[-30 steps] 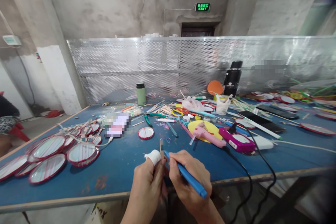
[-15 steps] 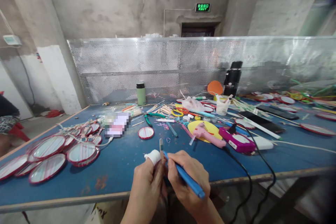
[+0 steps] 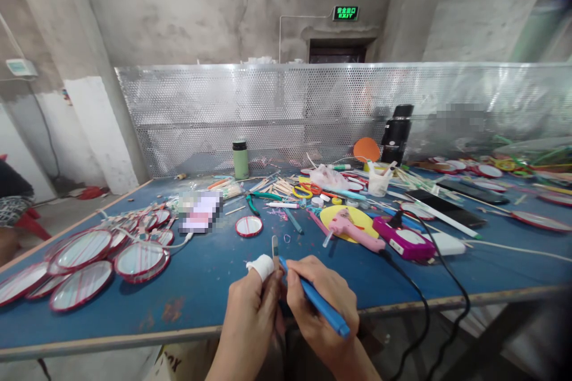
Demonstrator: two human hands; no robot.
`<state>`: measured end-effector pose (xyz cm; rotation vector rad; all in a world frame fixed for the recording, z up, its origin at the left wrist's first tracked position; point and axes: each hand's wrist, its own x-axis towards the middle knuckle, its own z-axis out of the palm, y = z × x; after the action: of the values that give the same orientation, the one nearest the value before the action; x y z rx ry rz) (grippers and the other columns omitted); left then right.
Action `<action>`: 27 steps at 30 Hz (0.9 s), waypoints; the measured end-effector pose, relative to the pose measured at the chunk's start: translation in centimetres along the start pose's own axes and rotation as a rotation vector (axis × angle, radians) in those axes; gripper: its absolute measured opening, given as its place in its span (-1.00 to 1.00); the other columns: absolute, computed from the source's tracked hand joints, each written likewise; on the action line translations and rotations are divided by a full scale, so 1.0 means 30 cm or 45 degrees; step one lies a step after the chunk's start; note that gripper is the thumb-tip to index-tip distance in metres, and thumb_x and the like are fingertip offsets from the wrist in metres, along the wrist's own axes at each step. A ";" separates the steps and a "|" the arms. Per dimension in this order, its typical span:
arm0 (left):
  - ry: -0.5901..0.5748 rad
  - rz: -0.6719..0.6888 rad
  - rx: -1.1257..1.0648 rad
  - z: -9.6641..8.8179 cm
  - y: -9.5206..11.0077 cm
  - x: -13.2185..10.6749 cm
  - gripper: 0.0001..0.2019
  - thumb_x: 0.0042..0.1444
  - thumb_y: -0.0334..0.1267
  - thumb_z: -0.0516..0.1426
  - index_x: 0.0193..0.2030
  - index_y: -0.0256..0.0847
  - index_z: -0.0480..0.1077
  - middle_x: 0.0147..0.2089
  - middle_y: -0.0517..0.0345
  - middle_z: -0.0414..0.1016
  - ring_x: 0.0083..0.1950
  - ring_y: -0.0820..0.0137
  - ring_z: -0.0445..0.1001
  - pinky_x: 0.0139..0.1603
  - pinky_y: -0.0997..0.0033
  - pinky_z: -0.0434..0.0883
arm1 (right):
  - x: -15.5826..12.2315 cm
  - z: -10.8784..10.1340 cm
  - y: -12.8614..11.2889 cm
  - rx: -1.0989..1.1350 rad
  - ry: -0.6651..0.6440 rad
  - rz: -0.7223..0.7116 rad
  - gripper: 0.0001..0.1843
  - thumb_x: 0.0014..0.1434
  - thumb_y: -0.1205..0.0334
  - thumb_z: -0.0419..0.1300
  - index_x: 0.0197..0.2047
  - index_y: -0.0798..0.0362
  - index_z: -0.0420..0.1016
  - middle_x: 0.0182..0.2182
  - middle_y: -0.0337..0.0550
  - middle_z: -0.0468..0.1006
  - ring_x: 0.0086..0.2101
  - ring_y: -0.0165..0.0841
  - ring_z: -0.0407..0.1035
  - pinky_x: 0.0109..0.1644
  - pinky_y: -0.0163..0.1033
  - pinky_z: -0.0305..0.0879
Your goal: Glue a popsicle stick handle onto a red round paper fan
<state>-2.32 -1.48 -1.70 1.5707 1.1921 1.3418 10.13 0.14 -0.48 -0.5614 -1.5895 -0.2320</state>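
Note:
My left hand (image 3: 251, 315) is closed around a thin wooden stick (image 3: 275, 248) that stands upright above the fingers; its thumb wears a white bandage (image 3: 261, 266). My right hand (image 3: 324, 303) grips a blue pen-shaped tool (image 3: 319, 302) like a pencil, with the tip touching the stick just above my left fingers. Both hands hover over the front edge of the blue table (image 3: 201, 286).
Red-rimmed round discs (image 3: 83, 256) lie stacked at the left. A pink glue gun (image 3: 355, 229) on a yellow disc, a magenta box (image 3: 404, 239), black cables (image 3: 420, 300), scissors, pliers, sticks, a green bottle (image 3: 240, 159) and phones crowd the middle and right. A perforated metal screen stands behind.
The blue tool's tip has shifted slightly along the stick; both hands stay in nearly the same place.

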 end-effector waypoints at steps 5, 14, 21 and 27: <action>-0.009 -0.003 0.001 0.001 0.002 0.001 -0.65 0.31 0.03 0.01 -0.30 -0.19 0.35 -0.67 0.32 0.31 -0.72 0.51 0.29 -0.67 0.60 0.21 | -0.003 -0.001 0.000 -0.021 0.025 -0.003 -0.84 0.21 0.49 0.18 -0.19 0.10 0.50 -0.46 -0.18 0.61 -0.45 -0.39 0.54 -0.33 -0.32 0.42; -0.013 -0.003 0.017 0.001 -0.004 0.002 -0.65 0.32 0.04 0.00 -0.33 -0.18 0.32 -0.68 0.32 0.32 -0.71 0.51 0.29 -0.67 0.60 0.20 | -0.005 0.002 0.007 -0.017 0.013 0.007 -0.86 0.23 0.47 0.18 -0.18 0.09 0.49 -0.45 -0.18 0.61 -0.44 -0.40 0.54 -0.32 -0.33 0.42; -0.003 0.019 0.017 -0.003 -0.006 0.000 -0.66 0.30 0.03 0.03 -0.37 -0.17 0.30 -0.71 0.33 0.28 -0.70 0.50 0.28 -0.65 0.61 0.19 | 0.002 -0.003 0.003 0.029 -0.056 0.003 -0.84 0.21 0.48 0.17 -0.17 0.08 0.50 -0.45 -0.18 0.62 -0.45 -0.39 0.53 -0.34 -0.31 0.44; -0.007 0.030 0.019 -0.001 -0.011 0.002 -0.66 0.30 0.02 0.02 -0.39 -0.16 0.28 -0.70 0.32 0.28 -0.70 0.50 0.28 -0.65 0.60 0.19 | 0.005 0.001 0.002 0.077 -0.053 -0.019 -0.81 0.21 0.49 0.17 -0.15 0.07 0.50 -0.45 -0.19 0.62 -0.44 -0.37 0.54 -0.36 -0.31 0.45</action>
<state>-2.42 -1.34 -1.98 1.6026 1.1865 1.3452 10.12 0.23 -0.34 -0.5105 -1.6360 -0.1837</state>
